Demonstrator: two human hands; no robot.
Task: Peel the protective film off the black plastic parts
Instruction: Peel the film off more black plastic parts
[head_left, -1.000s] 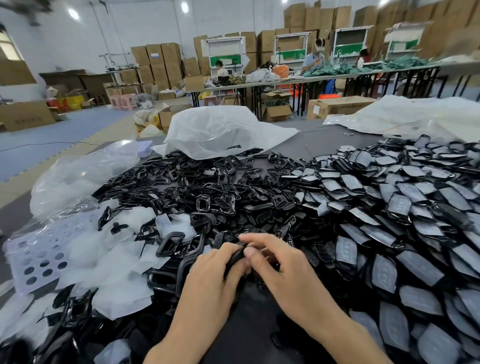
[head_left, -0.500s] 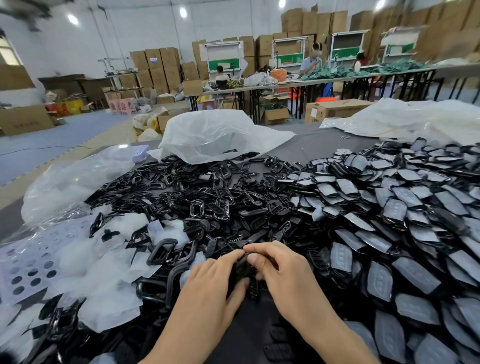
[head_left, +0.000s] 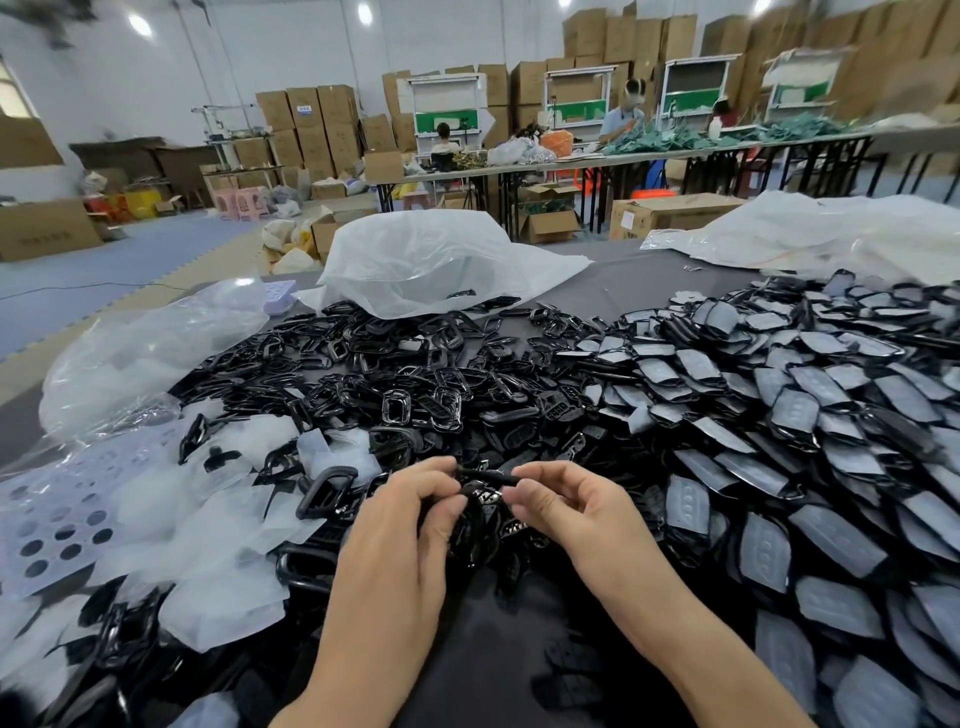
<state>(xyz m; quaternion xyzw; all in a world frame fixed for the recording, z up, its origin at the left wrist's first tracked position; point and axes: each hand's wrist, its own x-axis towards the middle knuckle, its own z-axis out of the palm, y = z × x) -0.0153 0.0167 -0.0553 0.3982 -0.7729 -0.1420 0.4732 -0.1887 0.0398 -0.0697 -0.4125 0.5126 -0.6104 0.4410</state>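
Observation:
Both hands meet low in the middle of the view over one small black plastic part (head_left: 480, 493). My left hand (head_left: 410, 525) pinches its left side with thumb and fingers. My right hand (head_left: 566, 512) pinches its upper right edge between thumb and forefinger. Whether film is on this part I cannot tell. To the right lies a big heap of black parts covered with grey film (head_left: 779, 415). A pile of bare glossy black frames and parts (head_left: 395, 384) spreads beyond my hands. Loose peeled film pieces (head_left: 218, 525) lie at the left.
The dark grey table (head_left: 623, 280) carries a white plastic bag (head_left: 426, 260) at the back, a clear bag (head_left: 150, 353) at the left and another white bag (head_left: 831, 234) at the back right. A perforated sheet (head_left: 62, 519) lies far left. People work at long tables behind.
My hands have lifted slightly and drawn a little apart, and the black part now shows between the fingertips. The view has tilted a bit.

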